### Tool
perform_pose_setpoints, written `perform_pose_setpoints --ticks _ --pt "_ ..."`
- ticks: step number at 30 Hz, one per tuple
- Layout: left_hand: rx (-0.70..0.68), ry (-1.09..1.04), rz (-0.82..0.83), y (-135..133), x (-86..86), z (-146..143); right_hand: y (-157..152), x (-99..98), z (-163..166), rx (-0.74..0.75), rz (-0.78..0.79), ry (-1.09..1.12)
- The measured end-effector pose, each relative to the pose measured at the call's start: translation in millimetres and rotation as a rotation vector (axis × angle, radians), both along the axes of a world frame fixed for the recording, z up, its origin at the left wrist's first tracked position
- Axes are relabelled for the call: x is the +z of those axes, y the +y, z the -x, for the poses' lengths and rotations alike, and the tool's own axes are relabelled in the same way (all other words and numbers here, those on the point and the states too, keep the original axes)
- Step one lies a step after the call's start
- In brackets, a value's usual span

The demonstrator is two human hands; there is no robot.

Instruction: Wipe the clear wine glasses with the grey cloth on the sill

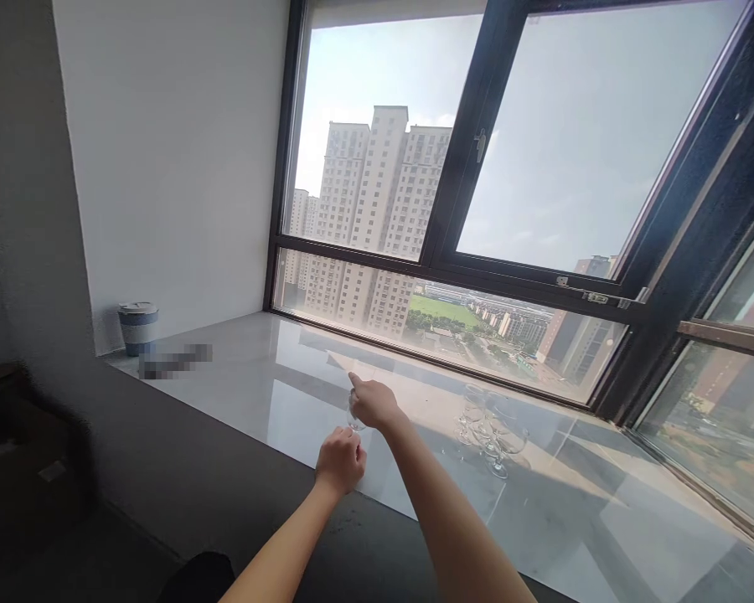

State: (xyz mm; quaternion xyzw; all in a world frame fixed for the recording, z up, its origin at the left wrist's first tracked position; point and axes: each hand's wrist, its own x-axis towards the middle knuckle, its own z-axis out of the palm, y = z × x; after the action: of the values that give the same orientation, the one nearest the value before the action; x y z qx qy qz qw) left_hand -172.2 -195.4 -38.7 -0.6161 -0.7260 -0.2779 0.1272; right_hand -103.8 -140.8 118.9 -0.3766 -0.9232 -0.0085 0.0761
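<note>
My right hand (375,404) is above the glossy window ledge (239,377), its fingers curled around a small clear glass (355,420) and the index finger poking out to the left. Most of that glass is hidden by the hand; only a transparent edge shows below the fingers. Just nearer to me, my left hand (340,459) is closed in a fist by the front edge of the ledge. Whether it grips part of the glass is hidden. To the right, several clear stemmed glasses (496,444) stand close together on the ledge.
At the ledge's left end, a blue and white lidded cup (138,328) stands by the wall, with a blurred-out item (174,361) beside it. Dark-framed windows (440,218) rise behind the ledge. A window sash (722,394) is at the far right.
</note>
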Motion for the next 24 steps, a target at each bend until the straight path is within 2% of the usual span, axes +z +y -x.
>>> perform_pose_setpoints --ticks 7,17,24 --pt "0.009 -0.008 0.013 -2 4.8 -2 -10 -12.5 -13 -0.018 -0.047 0.074" --pt "-0.056 -0.112 -0.019 -8 9.1 -2 -13 -45.7 3 -0.041 -0.098 0.084" --pt "-0.061 -0.093 0.01 -5 9.6 -3 -11 -50.1 -1 -0.033 -0.143 0.115"
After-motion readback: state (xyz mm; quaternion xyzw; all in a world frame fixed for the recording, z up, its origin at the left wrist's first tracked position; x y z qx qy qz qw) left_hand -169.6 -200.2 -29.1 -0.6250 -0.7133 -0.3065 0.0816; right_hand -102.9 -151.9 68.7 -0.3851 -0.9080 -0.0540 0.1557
